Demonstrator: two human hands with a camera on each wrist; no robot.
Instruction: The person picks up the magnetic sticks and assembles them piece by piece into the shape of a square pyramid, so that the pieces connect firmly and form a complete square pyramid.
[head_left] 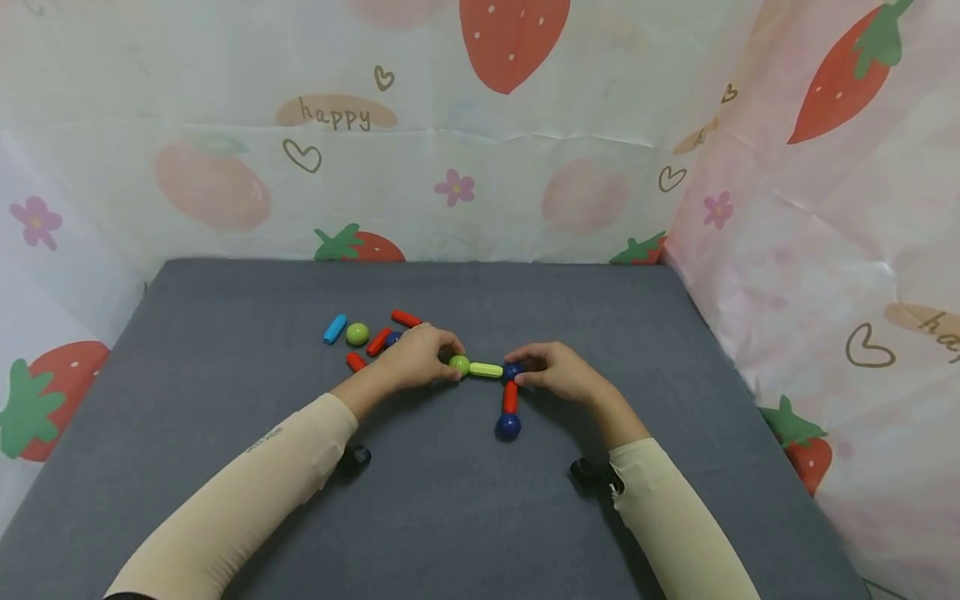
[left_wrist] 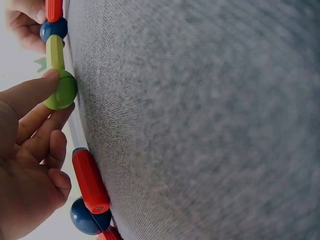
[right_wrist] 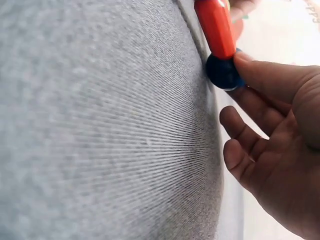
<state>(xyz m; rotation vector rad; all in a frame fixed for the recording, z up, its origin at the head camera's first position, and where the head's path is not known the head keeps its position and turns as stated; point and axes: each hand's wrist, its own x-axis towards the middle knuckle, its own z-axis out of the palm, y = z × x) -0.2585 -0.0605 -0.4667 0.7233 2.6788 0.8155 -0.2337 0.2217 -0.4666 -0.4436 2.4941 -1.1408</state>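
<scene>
Between finger and thumb, my left hand pinches a green ball. A light-green ribbed rod runs from that ball to a dark blue ball, which my right hand pinches. From this blue ball a red rod points toward the front of the table, with another blue ball at its near end. In the left wrist view the green ball sits under the thumb tip. The right wrist view shows thumb and finger on the blue ball.
Loose pieces lie left of and behind my left hand: a light-blue rod, a green ball, several red rods and a partly hidden blue ball. Grey cloth covers the table, and a strawberry-print curtain stands behind.
</scene>
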